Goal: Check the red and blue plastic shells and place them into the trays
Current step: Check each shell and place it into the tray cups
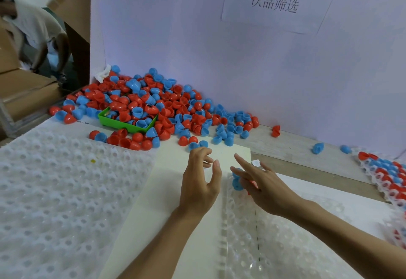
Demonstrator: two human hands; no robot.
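I am reaching both bare forearms up from the lower edge toward the middle of the frame. My left hand (pixel 201 182) is hanging loosely curled, holding nothing. My right hand (pixel 261 183) is stretching its fingers out straight, pointing up-left.

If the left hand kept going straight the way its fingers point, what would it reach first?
Probably the two blue shells lying just beyond the left hand's fingertips at the white board's far edge, then the big pile behind; depth is hard to judge.
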